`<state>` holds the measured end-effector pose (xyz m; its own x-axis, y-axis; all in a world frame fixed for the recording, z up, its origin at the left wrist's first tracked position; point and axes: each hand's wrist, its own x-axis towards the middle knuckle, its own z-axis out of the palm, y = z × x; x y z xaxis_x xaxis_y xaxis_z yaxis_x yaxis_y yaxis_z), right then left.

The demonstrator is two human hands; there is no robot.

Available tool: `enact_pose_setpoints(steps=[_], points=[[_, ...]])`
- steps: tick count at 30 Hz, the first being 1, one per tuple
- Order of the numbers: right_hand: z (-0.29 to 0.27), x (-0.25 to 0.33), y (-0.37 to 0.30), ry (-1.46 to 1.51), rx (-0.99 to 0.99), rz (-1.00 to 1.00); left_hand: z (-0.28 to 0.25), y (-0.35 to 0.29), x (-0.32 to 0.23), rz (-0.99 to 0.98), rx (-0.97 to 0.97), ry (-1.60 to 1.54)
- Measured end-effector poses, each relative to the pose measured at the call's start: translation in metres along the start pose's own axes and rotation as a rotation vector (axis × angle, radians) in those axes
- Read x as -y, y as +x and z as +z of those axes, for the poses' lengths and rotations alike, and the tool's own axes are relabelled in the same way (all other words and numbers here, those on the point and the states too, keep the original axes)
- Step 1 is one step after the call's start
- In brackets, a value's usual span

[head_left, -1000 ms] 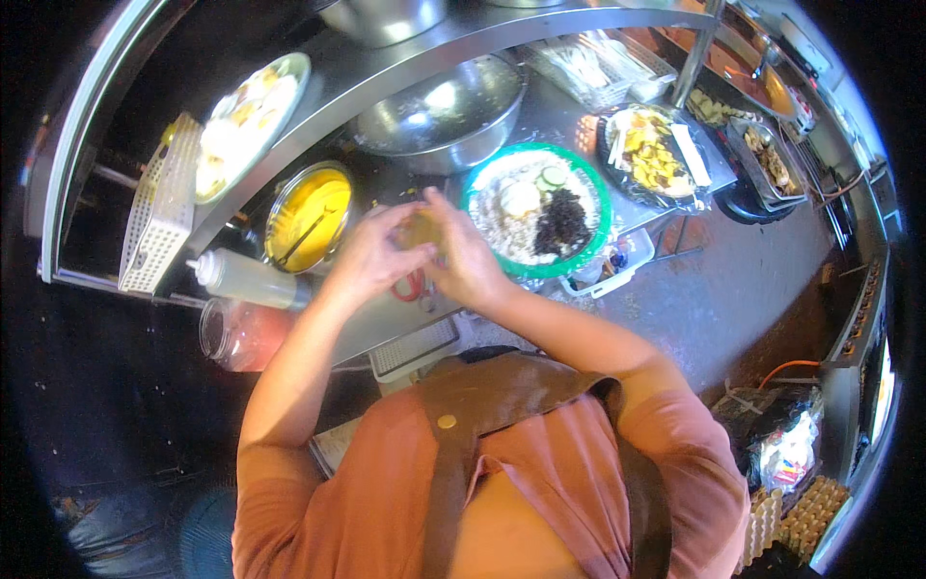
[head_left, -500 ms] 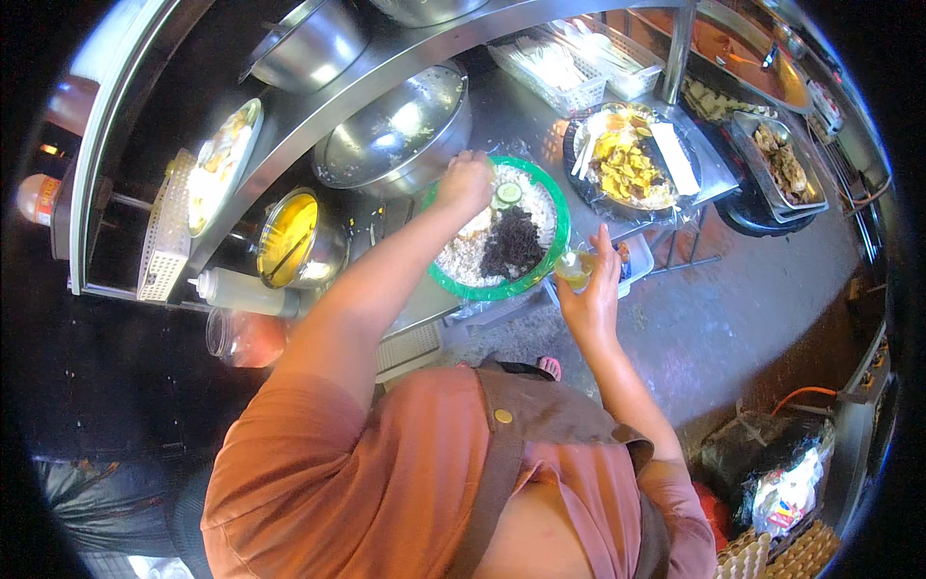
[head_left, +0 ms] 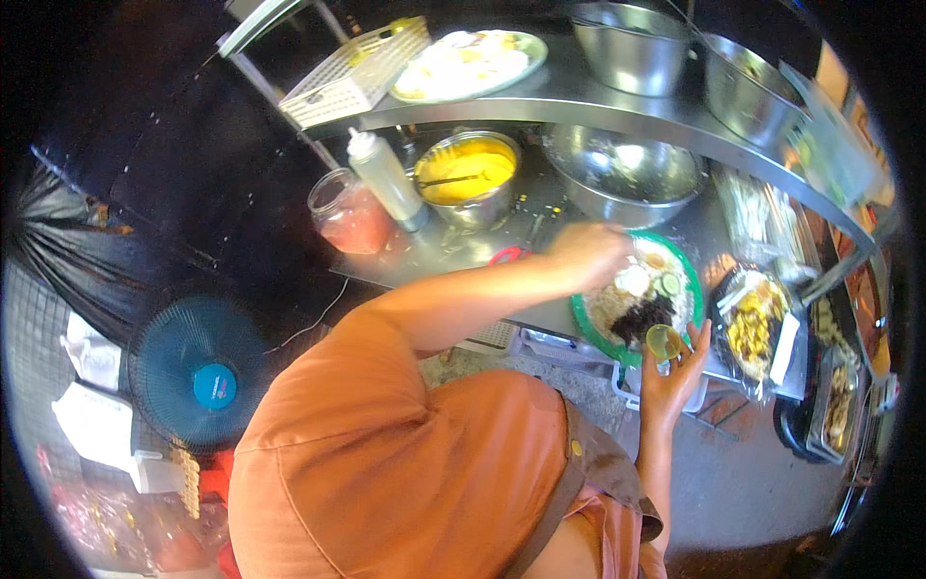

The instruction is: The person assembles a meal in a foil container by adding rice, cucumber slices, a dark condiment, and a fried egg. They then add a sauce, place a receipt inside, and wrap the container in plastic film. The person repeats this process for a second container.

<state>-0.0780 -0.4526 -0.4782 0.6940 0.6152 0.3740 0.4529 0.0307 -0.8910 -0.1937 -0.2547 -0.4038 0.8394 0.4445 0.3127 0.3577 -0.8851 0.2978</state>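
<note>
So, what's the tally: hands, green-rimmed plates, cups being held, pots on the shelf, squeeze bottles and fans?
Hands (left hand, right hand): 2
Green-rimmed plate: 1
Held cup: 1
Shelf pots: 2
Squeeze bottle: 1
Fan: 1
Total: 8

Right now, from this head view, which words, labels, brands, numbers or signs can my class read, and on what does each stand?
Fan hub: small printed mark, too small and blurred to read.
Squeeze bottle: no writing made out.
Small cup in the right hand: no writing made out.
Nothing else legible; there are no readable texts to quote.
</note>
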Motion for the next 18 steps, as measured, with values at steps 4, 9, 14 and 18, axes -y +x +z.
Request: enact_pose_setpoints(steps=[4,9,14,18], points=[[0.048,0.031,0.008,0.126,0.188,-0.043,-0.092,-0.099,0.120,-0.452,-0.204,0.287],[0.116,0.064,0.003,0.133,0.384,-0.081,-0.198,-0.203,0.203,-0.814,-0.589,0.244],[0.167,0.088,0.001,0.103,0.458,-0.174,-0.235,-0.206,0.227,-0.686,-0.675,0.244],[0.185,0.097,-0.005,0.122,0.574,-0.114,-0.215,-0.193,0.218,-0.580,-0.386,-0.012]])
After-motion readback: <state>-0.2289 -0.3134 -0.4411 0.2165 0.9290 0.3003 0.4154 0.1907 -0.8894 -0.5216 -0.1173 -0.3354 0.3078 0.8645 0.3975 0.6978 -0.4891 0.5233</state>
